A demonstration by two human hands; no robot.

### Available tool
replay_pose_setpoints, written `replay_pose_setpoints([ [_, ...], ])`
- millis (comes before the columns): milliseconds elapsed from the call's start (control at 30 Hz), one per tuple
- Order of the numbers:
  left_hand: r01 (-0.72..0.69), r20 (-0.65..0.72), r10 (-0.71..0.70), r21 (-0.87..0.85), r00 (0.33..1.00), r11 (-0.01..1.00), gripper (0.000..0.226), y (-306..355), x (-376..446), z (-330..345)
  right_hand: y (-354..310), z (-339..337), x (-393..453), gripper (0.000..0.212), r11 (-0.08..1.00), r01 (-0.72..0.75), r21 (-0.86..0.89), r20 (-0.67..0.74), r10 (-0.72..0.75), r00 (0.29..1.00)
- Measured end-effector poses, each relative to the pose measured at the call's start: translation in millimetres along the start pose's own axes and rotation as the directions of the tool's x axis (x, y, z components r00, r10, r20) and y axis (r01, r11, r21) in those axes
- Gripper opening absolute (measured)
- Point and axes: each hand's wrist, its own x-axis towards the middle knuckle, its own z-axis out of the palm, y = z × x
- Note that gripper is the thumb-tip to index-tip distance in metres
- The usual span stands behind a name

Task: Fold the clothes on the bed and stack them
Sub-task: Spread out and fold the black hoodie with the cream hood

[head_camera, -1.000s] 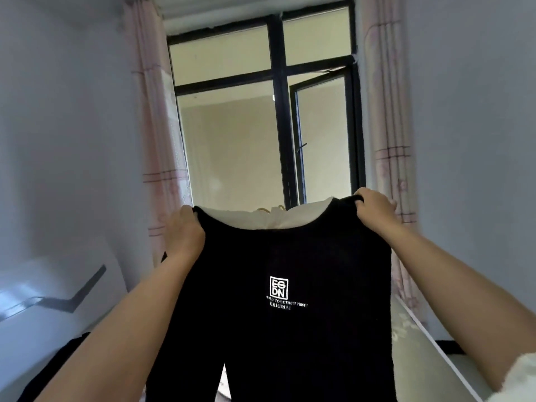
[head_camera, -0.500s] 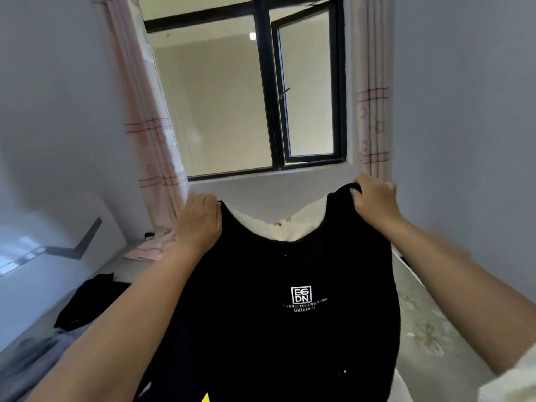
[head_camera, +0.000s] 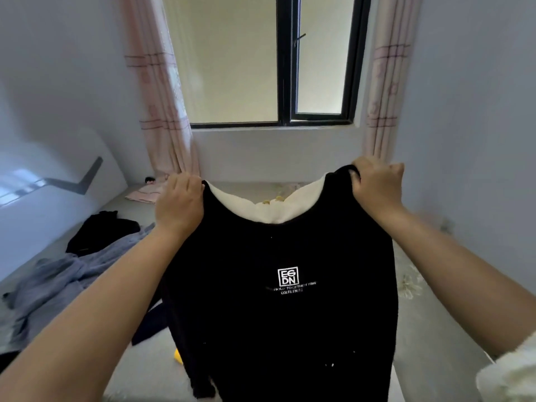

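Holding a black top (head_camera: 278, 300) up in front of me over the bed (head_camera: 429, 338), I grip one shoulder of it in each fist: my left hand (head_camera: 178, 206) has its fingers curled round the left shoulder, and my right hand (head_camera: 377, 184) is bunched round the right one, slightly higher. The fingertips of both hands are tucked behind the cloth, so I cannot see them. A cream lining or collar (head_camera: 269, 208) shows inside the neckline, with something small and yellowish at its middle that I cannot make out. On the chest sits a small white square logo (head_camera: 287, 276) with lines of lettering under it, too blurred to read in full. The hem runs off the bottom edge of the view, and the garment hides much of the bed beneath it. To my left, a grey-blue garment (head_camera: 58, 280) lies crumpled on the bed, with a black one (head_camera: 101, 230) just beyond it, touching it. A yellow scrap (head_camera: 177, 356) peeks out by the top's lower left edge; most of it is covered.
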Motion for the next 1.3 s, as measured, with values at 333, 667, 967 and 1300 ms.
replay_pose_setpoints([
  [333,-0.2,0.111,0.184,0.155,0.977,0.967,0.005,-43,36,136,29,156,25,0.028,0.988,0.127,-0.084,0.086,-0.12,0.989],
  [667,0.026,0.298,-0.034,0.03,0.954,0.999,0.02,-55,35,319,56,348,52,0.01,0.974,-0.147,0.17,0.299,0.091,0.95],
  [967,0.109,0.974,-0.21,0.219,-0.089,0.97,0.027,19,-173,376,55,391,-151,0.017,0.98,0.175,-0.095,0.991,0.11,-0.08],
  [1300,0.693,0.87,-0.393,0.48,-0.297,0.538,0.046,34,-226,439,27,465,-133,0.032,0.956,-0.26,-0.132,0.988,0.149,0.048],
])
